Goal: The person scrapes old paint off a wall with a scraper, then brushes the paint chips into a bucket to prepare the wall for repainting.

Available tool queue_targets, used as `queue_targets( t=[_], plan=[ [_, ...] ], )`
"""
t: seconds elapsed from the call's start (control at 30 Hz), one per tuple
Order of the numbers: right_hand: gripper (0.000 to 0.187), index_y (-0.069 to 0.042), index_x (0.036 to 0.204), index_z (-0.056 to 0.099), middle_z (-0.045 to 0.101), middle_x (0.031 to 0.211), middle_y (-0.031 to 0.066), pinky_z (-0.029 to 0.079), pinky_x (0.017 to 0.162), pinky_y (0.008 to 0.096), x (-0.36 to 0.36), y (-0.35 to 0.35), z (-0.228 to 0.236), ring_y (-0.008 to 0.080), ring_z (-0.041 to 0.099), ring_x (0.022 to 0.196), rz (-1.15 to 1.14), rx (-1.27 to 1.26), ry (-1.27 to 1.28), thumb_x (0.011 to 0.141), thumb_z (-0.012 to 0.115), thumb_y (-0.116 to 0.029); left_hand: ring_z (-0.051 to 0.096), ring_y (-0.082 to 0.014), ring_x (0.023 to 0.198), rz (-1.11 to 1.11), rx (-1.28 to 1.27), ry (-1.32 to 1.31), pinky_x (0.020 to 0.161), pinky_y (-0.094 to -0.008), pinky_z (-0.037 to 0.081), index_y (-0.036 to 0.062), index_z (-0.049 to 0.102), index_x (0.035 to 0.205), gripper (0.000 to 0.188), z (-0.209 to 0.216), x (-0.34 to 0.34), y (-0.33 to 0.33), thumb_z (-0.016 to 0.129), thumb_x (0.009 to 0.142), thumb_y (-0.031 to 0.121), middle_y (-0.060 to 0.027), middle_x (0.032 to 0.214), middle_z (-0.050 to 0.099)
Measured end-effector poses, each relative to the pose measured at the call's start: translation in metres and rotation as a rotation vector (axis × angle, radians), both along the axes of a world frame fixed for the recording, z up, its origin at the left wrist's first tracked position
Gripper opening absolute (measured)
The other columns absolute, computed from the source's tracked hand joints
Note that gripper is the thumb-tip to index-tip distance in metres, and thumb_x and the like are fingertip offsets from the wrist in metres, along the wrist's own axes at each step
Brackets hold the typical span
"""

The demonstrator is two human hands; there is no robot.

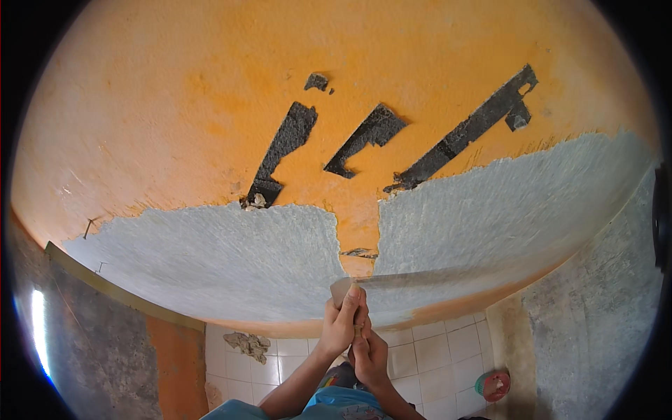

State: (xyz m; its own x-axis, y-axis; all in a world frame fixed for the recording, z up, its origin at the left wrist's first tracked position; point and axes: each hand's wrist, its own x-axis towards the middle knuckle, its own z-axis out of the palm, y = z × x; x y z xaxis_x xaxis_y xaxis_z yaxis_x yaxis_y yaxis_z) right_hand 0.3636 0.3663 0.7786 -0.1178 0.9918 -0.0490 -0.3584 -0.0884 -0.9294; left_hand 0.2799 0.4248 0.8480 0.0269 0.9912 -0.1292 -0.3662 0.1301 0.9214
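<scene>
My left hand point(339, 327) is closed around a flat-bladed scraper point(340, 289), its thumb stretched up along the tool. Just below and to the right, my right hand point(372, 355) is wrapped round the lower part of the same tool. My fingers hide most of the handle. The brownish blade end is at the wall, by the lower tip of a narrow strip of orange paint point(358, 224). Bare grey wall point(273, 245) with streaky marks lies on both sides of that strip. A small torn gap crosses the strip above the blade.
Higher up, orange paint point(210, 91) covers the wall, with black painted patches point(462, 133) on it. White floor tiles point(434, 350) lie below. A crumpled rag-like thing point(248, 345) is on the floor at left. A red and green round container point(493, 385) stands at right, near a side wall point(595, 301).
</scene>
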Motion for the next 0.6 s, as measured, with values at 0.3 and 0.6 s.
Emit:
queue_targets(
  t=[0.3,0.6],
  plan=[
    [0.026,-0.001,0.082,0.055,0.050,0.057,-0.0011,0.034,0.046,0.0232,-0.0018,-0.0007,0.0004,0.0054,0.045,0.050,-0.006,-0.022,0.010,0.096,0.049,-0.022,0.047,-0.0103,0.043,-0.010,0.010,0.046,0.041,-0.0236,0.038,0.0050,0.045,0.076,0.041,0.0031,-0.0013,0.0000,0.038,0.102,0.037,-0.0004,0.057,0.040],
    [0.025,-0.001,0.081,0.054,0.050,0.057,-0.0016,0.033,0.044,0.0223,-0.0039,0.0000,0.0072,0.0041,0.044,0.048,-0.012,-0.071,0.021,0.096,0.049,-0.021,0.046,-0.0108,0.043,0.006,0.017,0.039,0.041,-0.0236,0.039,0.0049,0.045,0.079,0.038,0.0074,-0.0014,-0.0002,0.039,0.102,0.035,-0.0006,0.057,0.041]
  ],
)
